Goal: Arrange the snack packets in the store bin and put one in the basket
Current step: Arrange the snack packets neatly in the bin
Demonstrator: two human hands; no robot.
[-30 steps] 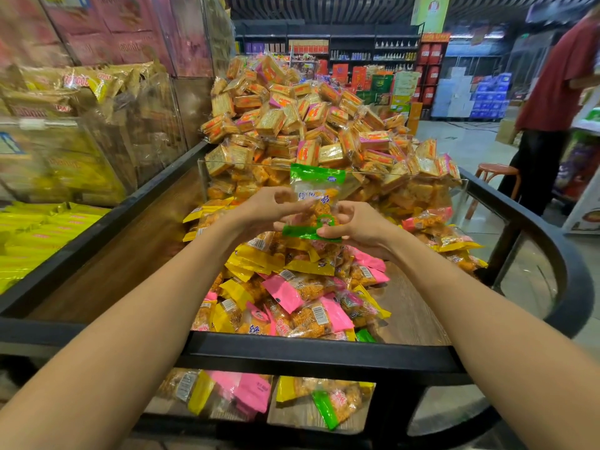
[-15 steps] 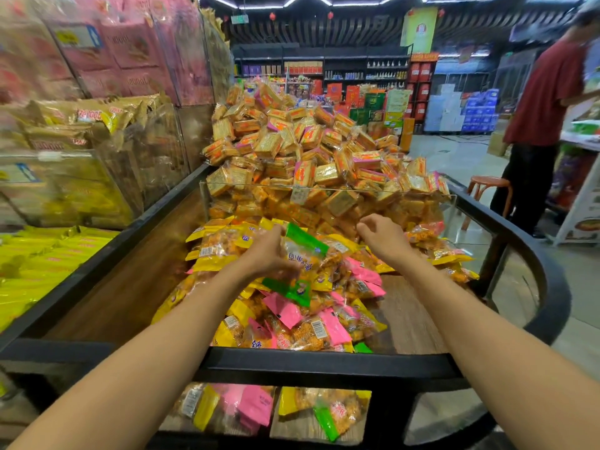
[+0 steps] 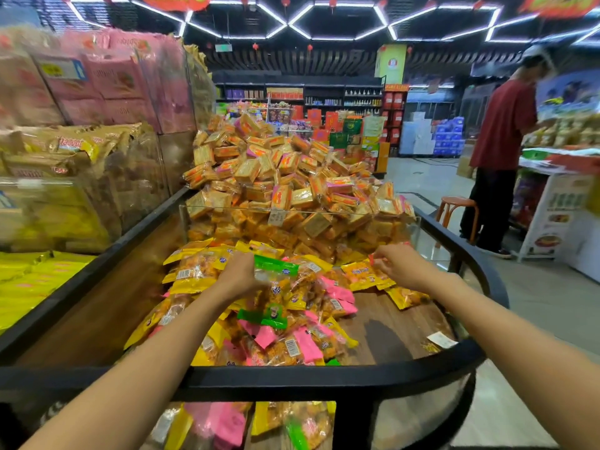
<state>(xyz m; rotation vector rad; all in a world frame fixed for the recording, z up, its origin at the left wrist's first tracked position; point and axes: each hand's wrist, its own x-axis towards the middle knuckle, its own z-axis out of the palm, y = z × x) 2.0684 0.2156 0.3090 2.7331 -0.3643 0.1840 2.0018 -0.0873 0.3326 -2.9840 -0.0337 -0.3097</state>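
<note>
Head view, down over bin point(image 3: 324, 375)

Hexagonal ceiling lights point(image 3: 337, 24) glow overhead. Dark shelving point(image 3: 298, 92) lines the far wall, well beyond the hands. A wooden stool point(image 3: 456, 206) stands on the pale floor point(image 3: 535, 303), to the right.

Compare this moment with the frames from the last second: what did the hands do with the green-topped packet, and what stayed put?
Both hands held the green-topped packet up over the pile. The right hand let go and moved right to the yellow packets. The left hand kept it and lowered it onto the heap. The bin's black rim and the stack of square packets behind are unchanged.
</note>
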